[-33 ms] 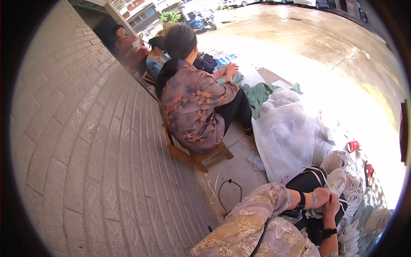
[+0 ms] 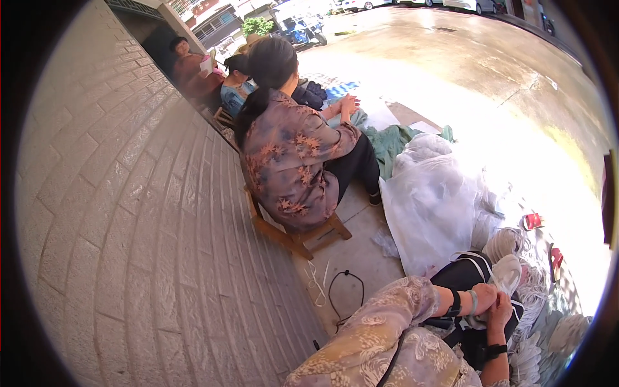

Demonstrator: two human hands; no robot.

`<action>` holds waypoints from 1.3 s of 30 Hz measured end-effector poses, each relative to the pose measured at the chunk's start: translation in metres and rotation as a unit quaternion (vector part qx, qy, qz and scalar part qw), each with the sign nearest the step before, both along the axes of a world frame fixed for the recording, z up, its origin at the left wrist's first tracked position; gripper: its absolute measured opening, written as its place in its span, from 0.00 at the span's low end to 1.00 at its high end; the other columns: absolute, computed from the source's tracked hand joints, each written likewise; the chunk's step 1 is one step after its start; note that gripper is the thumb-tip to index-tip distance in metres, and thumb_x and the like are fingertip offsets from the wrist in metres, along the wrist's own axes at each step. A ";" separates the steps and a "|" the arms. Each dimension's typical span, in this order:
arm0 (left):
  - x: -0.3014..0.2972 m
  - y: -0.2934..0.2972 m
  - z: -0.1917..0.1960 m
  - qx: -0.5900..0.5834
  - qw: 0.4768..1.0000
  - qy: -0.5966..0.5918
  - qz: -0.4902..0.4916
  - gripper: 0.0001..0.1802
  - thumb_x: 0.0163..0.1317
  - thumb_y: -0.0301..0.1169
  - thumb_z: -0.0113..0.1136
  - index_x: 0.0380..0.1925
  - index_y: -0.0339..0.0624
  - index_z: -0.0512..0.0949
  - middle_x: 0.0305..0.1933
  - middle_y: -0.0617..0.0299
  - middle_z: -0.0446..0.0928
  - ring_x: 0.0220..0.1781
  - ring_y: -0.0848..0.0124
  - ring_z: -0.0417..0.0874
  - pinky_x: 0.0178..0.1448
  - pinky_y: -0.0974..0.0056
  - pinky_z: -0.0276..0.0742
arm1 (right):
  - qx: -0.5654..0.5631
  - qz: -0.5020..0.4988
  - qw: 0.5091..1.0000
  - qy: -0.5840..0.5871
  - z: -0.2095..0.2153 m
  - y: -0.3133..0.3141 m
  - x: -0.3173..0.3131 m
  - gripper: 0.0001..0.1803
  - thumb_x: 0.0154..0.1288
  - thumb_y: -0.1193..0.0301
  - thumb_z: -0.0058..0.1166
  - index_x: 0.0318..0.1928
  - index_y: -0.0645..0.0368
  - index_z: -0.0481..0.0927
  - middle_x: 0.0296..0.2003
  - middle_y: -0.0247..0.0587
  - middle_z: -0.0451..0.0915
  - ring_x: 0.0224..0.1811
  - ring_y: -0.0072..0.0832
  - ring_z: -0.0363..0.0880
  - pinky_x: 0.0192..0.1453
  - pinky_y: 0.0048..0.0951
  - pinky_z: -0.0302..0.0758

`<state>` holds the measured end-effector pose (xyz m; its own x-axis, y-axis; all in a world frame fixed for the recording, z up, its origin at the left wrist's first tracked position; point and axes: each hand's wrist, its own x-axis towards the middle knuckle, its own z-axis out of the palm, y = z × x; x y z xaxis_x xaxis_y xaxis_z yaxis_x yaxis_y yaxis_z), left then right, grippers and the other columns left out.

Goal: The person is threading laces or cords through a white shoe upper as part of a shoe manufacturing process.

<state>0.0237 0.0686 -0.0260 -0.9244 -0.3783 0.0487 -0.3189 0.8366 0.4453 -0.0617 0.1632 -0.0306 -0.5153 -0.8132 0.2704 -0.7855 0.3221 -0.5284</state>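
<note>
My left hand [image 2: 485, 297], a dark band and a pale bracelet at its wrist, is closed over my lap with its fingers pinched. Right beside it, my right hand [image 2: 500, 313] is closed too, with a dark band on its wrist. The two hands meet at a thin white strand [image 2: 494, 278]; the fingertips partly hide where it is gripped. Just beyond them a rounded white bundle [image 2: 507, 273] lies against my dark trousers [image 2: 459, 273]. Whether the strand belongs to this bundle I cannot tell.
Piles of whitish cord skeins [image 2: 505, 242] lie to my right. Ahead are a translucent plastic sheet [image 2: 429, 209] and red shoes [image 2: 532, 221]. A person [image 2: 296, 155] sits on a wooden chair [image 2: 280, 232]; others sit beyond. A brick wall [image 2: 142, 219] runs along my left.
</note>
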 end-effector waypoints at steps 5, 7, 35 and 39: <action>-0.001 -0.001 0.007 0.101 0.993 -0.013 0.054 0.09 0.44 0.28 0.56 0.27 0.36 0.76 0.30 0.49 0.78 0.36 0.57 0.81 0.39 0.60 0.77 | 0.033 -0.050 0.997 -0.056 0.001 -0.003 0.003 0.05 0.51 0.72 0.50 0.29 0.59 0.73 0.24 0.42 0.72 0.26 0.38 0.73 0.31 0.34 0.68; -0.001 -0.002 0.002 0.106 0.992 -0.002 0.064 0.10 0.43 0.28 0.57 0.27 0.36 0.76 0.30 0.48 0.78 0.36 0.57 0.81 0.40 0.60 0.77 | 0.029 -0.061 0.996 -0.055 -0.001 -0.006 0.005 0.04 0.50 0.72 0.51 0.28 0.58 0.73 0.24 0.41 0.72 0.25 0.37 0.72 0.30 0.33 0.67; 0.002 -0.017 -0.002 0.038 0.997 -0.009 -0.063 0.17 0.40 0.29 0.58 0.33 0.34 0.72 0.27 0.47 0.77 0.33 0.55 0.81 0.38 0.59 0.76 | 0.080 0.001 0.996 0.026 0.008 0.004 -0.018 0.06 0.50 0.74 0.48 0.22 0.64 0.69 0.22 0.50 0.70 0.29 0.48 0.71 0.32 0.44 0.64; 0.004 -0.019 0.002 0.019 0.996 -0.039 -0.075 0.20 0.37 0.28 0.58 0.34 0.30 0.71 0.30 0.46 0.77 0.36 0.56 0.81 0.41 0.61 0.76 | 0.099 -0.056 0.993 0.027 0.016 0.067 -0.038 0.06 0.50 0.78 0.48 0.21 0.64 0.66 0.22 0.50 0.68 0.28 0.47 0.68 0.33 0.43 0.63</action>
<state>0.0280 0.0495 -0.0238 -0.9710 -0.2363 -0.0377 -0.2271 0.8606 0.4558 -0.1002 0.2298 -0.0145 -0.5945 -0.7915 0.1416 -0.7647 0.5021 -0.4039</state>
